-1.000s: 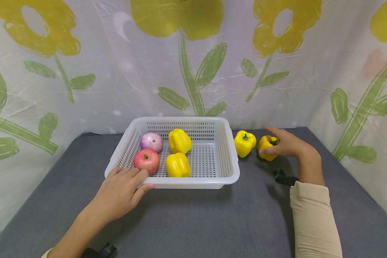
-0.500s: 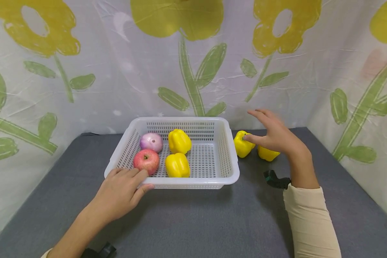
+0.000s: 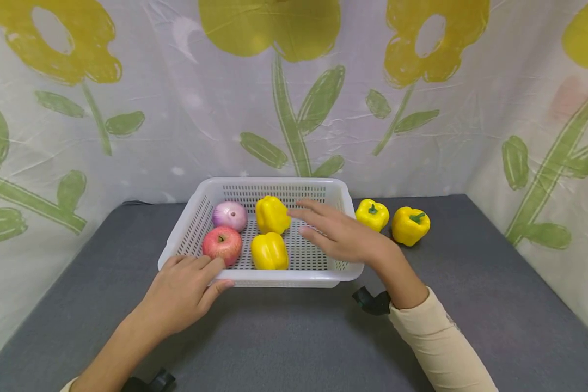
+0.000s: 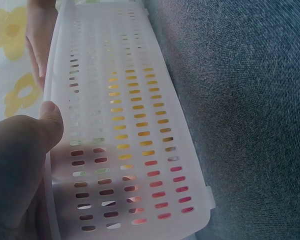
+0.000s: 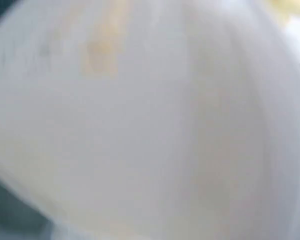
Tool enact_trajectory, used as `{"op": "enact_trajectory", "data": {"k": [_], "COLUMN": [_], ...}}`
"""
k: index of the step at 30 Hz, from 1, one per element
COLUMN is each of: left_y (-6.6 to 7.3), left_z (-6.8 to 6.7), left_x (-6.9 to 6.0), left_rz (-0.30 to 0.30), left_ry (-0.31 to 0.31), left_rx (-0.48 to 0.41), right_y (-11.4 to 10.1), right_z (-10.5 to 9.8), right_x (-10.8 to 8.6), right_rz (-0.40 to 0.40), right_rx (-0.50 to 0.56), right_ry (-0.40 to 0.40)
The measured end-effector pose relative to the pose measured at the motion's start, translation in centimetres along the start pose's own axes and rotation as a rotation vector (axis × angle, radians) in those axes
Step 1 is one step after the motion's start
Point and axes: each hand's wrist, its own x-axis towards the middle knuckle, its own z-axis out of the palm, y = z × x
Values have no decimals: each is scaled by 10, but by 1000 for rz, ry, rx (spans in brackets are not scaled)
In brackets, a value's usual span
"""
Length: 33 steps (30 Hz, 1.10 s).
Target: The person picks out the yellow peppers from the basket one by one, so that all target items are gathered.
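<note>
A white perforated plastic basket [image 3: 284, 275] stands on the grey cloth. My left hand [image 3: 186, 294] grips its near rim at the left corner, thumb [image 4: 51, 120] outside and fingers over the edge. Inside lie a purple onion [image 3: 230, 216], a red apple [image 3: 222, 245], a rear yellow bell pepper [image 3: 272, 215] and a front yellow bell pepper [image 3: 269, 251]. Over the basket's right side hovers my right hand [image 3: 340, 234], fingers extended toward the rear pepper, nothing visibly held. Its fingertips look close to that pepper; contact cannot be told. The basket's wall [image 5: 150, 140] fills the right wrist view, blurred.
Right of the basket, on the grey cloth [image 3: 299, 337], are a nearer yellow bell pepper [image 3: 372, 214] and a farther-right yellow bell pepper [image 3: 409, 227], both with green stems. A flower-printed curtain [image 3: 201, 120] hangs behind the table.
My right hand has left the rightmost bell pepper without lifting it and swung left over the other one to the basket. The left hand and the basket have stayed put.
</note>
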Motion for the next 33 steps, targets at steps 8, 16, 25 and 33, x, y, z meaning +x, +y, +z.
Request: {"op": "enact_trajectory", "data": {"k": [8, 16, 25, 33], "left_y": [-1, 2, 1, 0], "left_z": [0, 0, 1, 0], "left_x": [0, 1, -2, -1], "left_rz": [16, -18, -7, 10], "left_ry": [23, -20, 0, 24], "left_rx": [8, 5, 3, 2], "right_y": [-22, -10, 5, 8], "right_z": [37, 40, 32, 34], "right_x": [18, 24, 20, 19], "right_rz": [-52, 63, 216, 205], "right_rx": [61, 81, -320, -255], "right_ry": [-179, -211, 72, -185]}}
